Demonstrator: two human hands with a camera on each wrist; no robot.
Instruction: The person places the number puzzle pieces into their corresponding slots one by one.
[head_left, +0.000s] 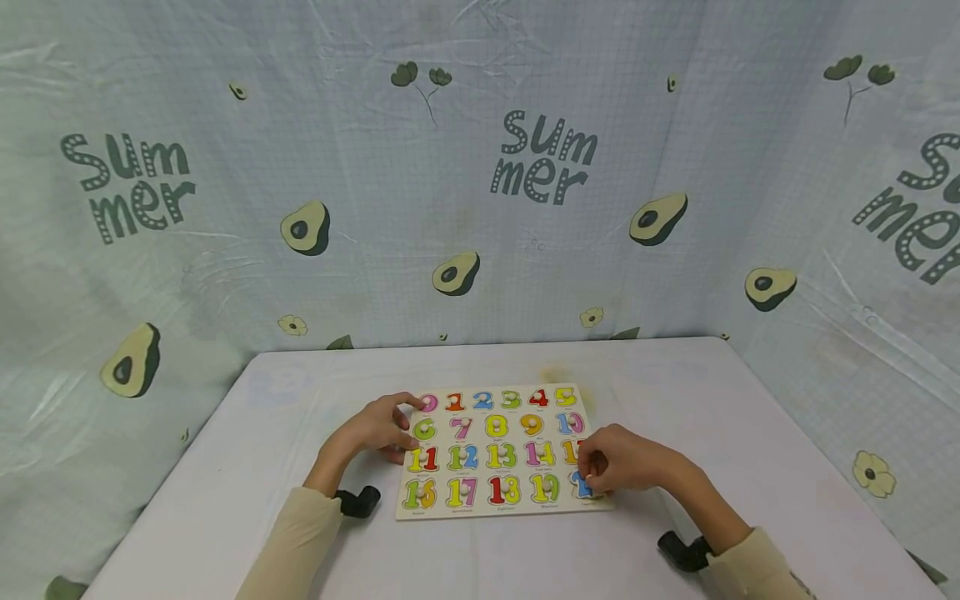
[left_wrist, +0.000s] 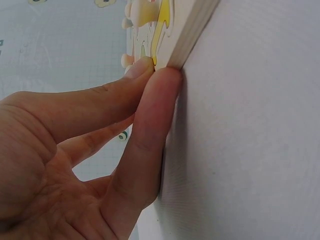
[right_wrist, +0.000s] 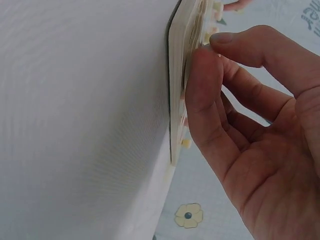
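A wooden number puzzle board (head_left: 480, 515) lies flat on the table, its coloured number pieces with small knobs set out in rows. My left hand (head_left: 377, 427) grips the board's left edge, one finger reaching the pink 0 piece (head_left: 428, 403). In the left wrist view, thumb and finger press at the edge beside a yellow piece (left_wrist: 161, 30). At the front right corner, my right hand (head_left: 628, 458) pinches the blue number piece (head_left: 581, 485) from above. Its fingers hide part of that piece and the orange piece behind it. Whether the blue piece sits fully in its recess, I cannot tell.
A white cloth covers the table (head_left: 300, 383). Behind and beside it hangs a printed curtain (head_left: 360, 167) with avocados and lettering. Black wrist devices (head_left: 360, 502) show at both wrists, close above the tabletop.
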